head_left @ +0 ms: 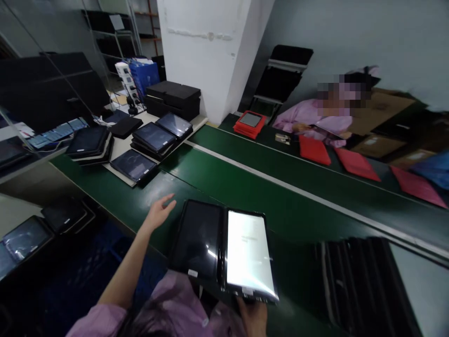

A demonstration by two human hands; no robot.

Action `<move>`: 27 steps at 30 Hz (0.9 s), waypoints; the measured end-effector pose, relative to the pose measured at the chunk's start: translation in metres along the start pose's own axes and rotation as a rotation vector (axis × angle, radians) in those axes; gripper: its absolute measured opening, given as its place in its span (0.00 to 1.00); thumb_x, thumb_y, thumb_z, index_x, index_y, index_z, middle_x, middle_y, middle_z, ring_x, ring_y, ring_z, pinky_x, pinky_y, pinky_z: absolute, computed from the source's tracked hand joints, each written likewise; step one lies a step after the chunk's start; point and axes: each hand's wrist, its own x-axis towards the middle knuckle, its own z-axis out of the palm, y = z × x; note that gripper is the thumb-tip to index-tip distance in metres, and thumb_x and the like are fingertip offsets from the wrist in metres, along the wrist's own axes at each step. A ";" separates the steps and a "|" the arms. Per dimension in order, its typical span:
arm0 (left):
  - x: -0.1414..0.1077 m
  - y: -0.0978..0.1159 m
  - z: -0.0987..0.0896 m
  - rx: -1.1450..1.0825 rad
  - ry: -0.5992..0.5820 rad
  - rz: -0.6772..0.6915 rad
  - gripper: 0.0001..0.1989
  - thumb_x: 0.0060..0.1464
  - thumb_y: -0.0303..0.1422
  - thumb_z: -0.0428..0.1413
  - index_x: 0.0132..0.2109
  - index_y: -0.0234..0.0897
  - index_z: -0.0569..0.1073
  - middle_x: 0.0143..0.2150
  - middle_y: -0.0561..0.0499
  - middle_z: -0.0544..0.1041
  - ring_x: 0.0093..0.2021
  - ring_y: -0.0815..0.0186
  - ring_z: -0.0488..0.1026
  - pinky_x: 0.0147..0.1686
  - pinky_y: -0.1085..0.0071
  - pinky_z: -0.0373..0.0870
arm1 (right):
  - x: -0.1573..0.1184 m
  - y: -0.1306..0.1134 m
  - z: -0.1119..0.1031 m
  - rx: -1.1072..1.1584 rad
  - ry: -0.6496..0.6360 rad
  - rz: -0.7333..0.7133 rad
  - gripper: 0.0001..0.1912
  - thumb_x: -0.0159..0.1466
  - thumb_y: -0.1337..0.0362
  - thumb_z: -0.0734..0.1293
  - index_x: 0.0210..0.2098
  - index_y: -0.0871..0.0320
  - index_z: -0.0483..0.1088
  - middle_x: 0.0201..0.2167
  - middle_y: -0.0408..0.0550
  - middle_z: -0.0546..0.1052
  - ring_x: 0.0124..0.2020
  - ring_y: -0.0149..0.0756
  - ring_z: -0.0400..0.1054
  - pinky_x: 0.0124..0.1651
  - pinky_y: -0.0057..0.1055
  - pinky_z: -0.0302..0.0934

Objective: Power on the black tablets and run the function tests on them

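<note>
Two tablets lie side by side on the green bench in front of me. The left tablet [198, 238] has a dark screen, and the right tablet [249, 250] shows a bright white screen. My left hand [159, 213] is in the air just left of the dark tablet, its fingers apart and holding nothing. At the bottom edge of the lit tablet is my right hand [254, 316]; its fingers go out of sight beneath that tablet's edge, so its grip is hidden.
Stacked tablets [154, 136] stand at the back left near black boxes [173, 96]. A row of dark devices [365, 281] leans at the right. Across the bench [224, 168], a person [315, 117] sits behind red pouches [315, 150].
</note>
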 end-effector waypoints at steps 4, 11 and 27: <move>-0.053 0.023 0.040 0.157 0.057 0.248 0.21 0.69 0.46 0.57 0.58 0.39 0.83 0.66 0.39 0.82 0.68 0.49 0.78 0.69 0.50 0.76 | -0.005 0.008 0.008 -0.026 0.033 -0.030 0.42 0.50 0.24 0.75 0.42 0.56 0.77 0.42 0.66 0.86 0.47 0.69 0.82 0.50 0.60 0.77; -0.019 0.115 0.109 0.568 -0.388 0.439 0.21 0.69 0.37 0.58 0.64 0.35 0.80 0.70 0.38 0.78 0.73 0.51 0.72 0.72 0.56 0.69 | -0.003 -0.004 0.016 0.039 0.028 -0.166 0.44 0.56 0.27 0.75 0.52 0.58 0.74 0.50 0.64 0.83 0.53 0.61 0.79 0.58 0.57 0.74; -0.026 0.146 0.131 0.829 -0.328 0.164 0.22 0.69 0.44 0.56 0.59 0.36 0.83 0.64 0.30 0.76 0.67 0.39 0.69 0.61 0.47 0.71 | -0.003 -0.006 0.021 0.118 0.019 -0.247 0.41 0.61 0.35 0.78 0.59 0.59 0.71 0.56 0.63 0.81 0.58 0.58 0.77 0.64 0.56 0.72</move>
